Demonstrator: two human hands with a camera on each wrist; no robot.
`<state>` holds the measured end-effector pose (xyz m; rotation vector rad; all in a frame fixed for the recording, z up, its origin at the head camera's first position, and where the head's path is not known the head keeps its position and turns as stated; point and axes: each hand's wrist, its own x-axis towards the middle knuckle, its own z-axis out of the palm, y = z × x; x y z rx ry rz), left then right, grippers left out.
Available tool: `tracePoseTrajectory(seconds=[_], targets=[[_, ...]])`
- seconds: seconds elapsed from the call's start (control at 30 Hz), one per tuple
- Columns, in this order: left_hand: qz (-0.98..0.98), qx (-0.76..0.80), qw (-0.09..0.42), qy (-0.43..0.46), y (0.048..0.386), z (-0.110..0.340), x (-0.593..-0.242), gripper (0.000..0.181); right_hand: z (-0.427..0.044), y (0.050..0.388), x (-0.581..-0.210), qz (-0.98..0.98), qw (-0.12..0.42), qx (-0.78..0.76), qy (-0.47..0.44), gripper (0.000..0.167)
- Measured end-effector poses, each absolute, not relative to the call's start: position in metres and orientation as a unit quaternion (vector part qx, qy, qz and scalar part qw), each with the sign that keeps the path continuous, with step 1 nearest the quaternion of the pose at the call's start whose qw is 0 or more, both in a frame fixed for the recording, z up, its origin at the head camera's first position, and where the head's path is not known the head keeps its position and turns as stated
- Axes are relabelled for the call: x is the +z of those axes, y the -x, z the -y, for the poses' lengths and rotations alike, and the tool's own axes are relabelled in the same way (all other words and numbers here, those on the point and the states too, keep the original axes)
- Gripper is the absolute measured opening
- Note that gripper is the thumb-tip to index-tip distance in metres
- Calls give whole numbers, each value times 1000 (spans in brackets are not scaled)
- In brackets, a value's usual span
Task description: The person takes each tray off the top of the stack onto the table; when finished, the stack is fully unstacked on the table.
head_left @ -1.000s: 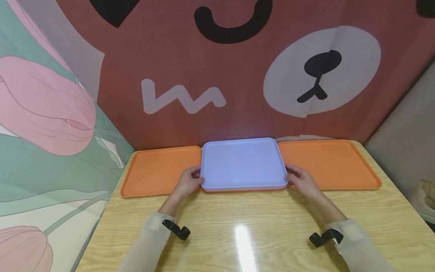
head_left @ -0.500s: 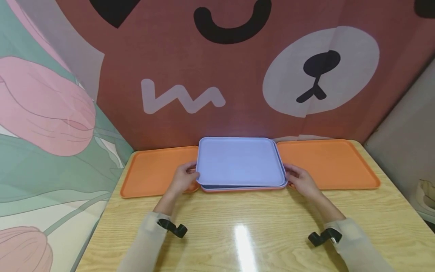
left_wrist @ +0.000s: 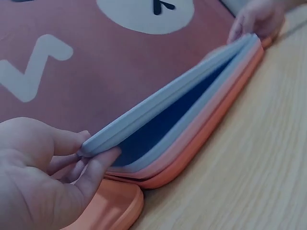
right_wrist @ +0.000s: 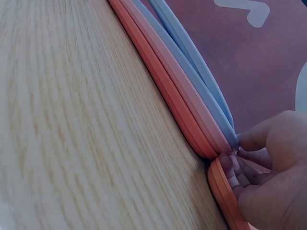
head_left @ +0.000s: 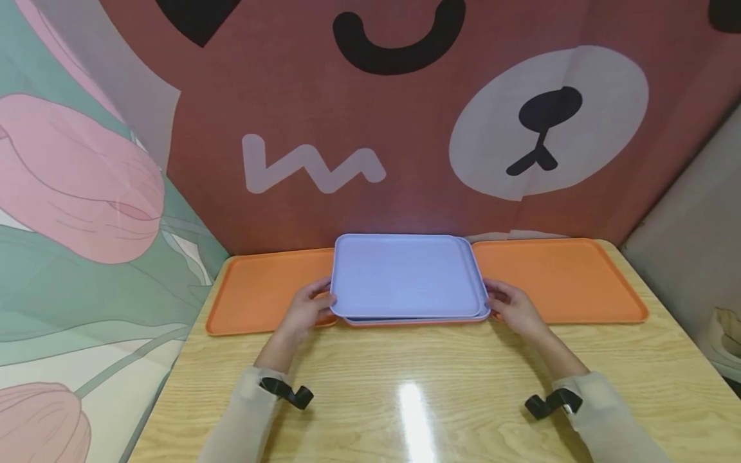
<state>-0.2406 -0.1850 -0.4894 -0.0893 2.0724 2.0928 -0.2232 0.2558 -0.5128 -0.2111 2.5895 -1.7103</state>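
A stack of trays stands in the middle of the table's far side. Its top blue tray (head_left: pixel 405 276) has its left side raised, and my left hand (head_left: pixel 302 312) pinches that edge between thumb and fingers. In the left wrist view a dark wedge-shaped gap opens below this tray. Beneath lie a second blue tray (right_wrist: pixel 197 91), a pink tray (right_wrist: pixel 184 105) and an orange-red tray (right_wrist: pixel 175 117). My right hand (head_left: pixel 515 312) grips the stack's right edge, thumb at the blue corner and fingers lower at the pink one. Which layers it holds, I cannot tell exactly.
An orange tray (head_left: pixel 272 292) lies left of the stack, partly overhung by the raised tray. Another orange tray (head_left: pixel 561 280) lies to the right. A printed cloth (head_left: pixel 405 141) hangs directly behind the trays. Bare wood tabletop (head_left: pixel 370 386) spreads in front.
The top blue tray has lifted at its left side and shifted left with my left hand, uncovering the second blue tray's right and front edges. My right hand has stayed at the stack's right edge.
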Motion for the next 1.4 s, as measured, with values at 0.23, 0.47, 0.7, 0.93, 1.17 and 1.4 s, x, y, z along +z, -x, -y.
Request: tracePoseTrajectory(seconds=[0.23,0.47,0.7,0.93,1.17,1.4], targets=[[-683,723,96,47,239,193,-490,51,-257,224,-514,-838,19,-542,64,48],[-686,718,94,73,233,197,-488,49,-260,225,-518,-839,14,-539,69,46],[-684,719,91,81,231,205,-484,50,-260,225,-519,-834,20,-547,64,46],[-685,715,96,100,224,224,-477,51,-259,225,-519,-836,19,-545,59,46],[-705,693,101,111,209,255,-467,54,-257,224,-518,-835,20,-548,56,46],[-697,700,117,104,191,286,-464,58,-258,225,-515,-840,26,-539,53,47]])
